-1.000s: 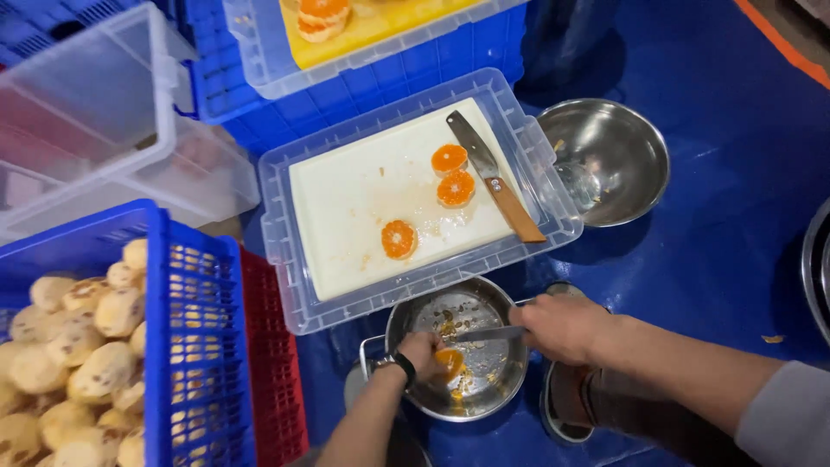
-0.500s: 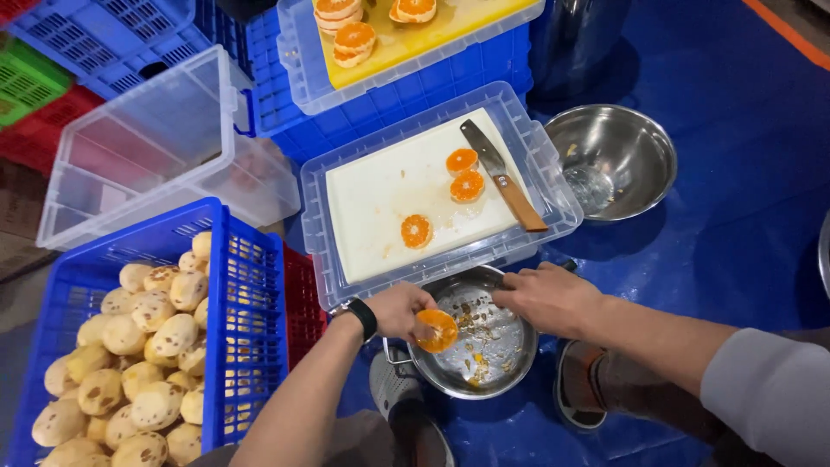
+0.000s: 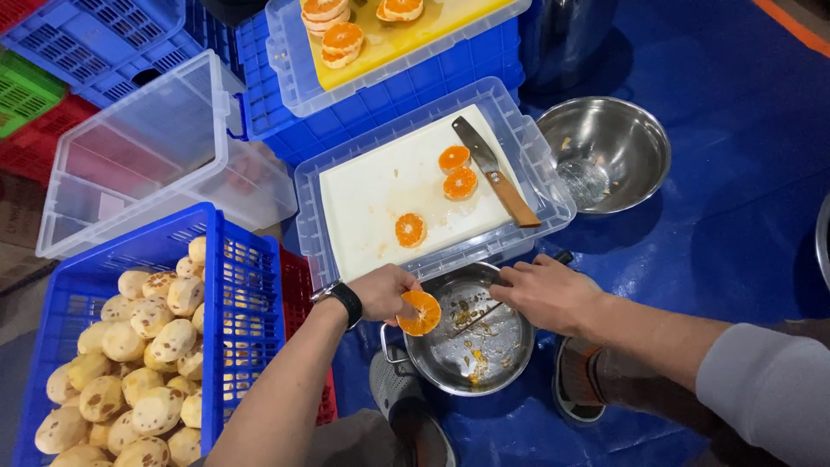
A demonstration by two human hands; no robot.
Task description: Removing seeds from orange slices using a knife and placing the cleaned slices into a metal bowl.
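My left hand point(image 3: 382, 292) holds a peeled orange half point(image 3: 420, 312), cut face up, over the rim of a small steel pot point(image 3: 484, 355). My right hand point(image 3: 545, 294) grips a thin metal tool point(image 3: 478, 315) whose tip points into the pot towards the orange half. Seeds and bits of pulp lie in the pot. Just beyond, a white cutting board point(image 3: 372, 203) sits in a clear tray point(image 3: 553, 203) with three orange halves point(image 3: 411, 230) and a wooden-handled knife point(image 3: 494, 171).
A blue crate point(image 3: 251, 277) of peeled whole fruit point(image 3: 147, 363) stands at the left. A clear empty bin point(image 3: 147, 147) lies behind it. A steel bowl point(image 3: 605, 151) sits at the right. A yellow board point(image 3: 415, 35) with more orange halves point(image 3: 341, 39) rests on blue crates at the back.
My left hand has lifted the orange half out of the pot up to its rim. My right hand stayed at the pot with the tool. The view shifted right and down.
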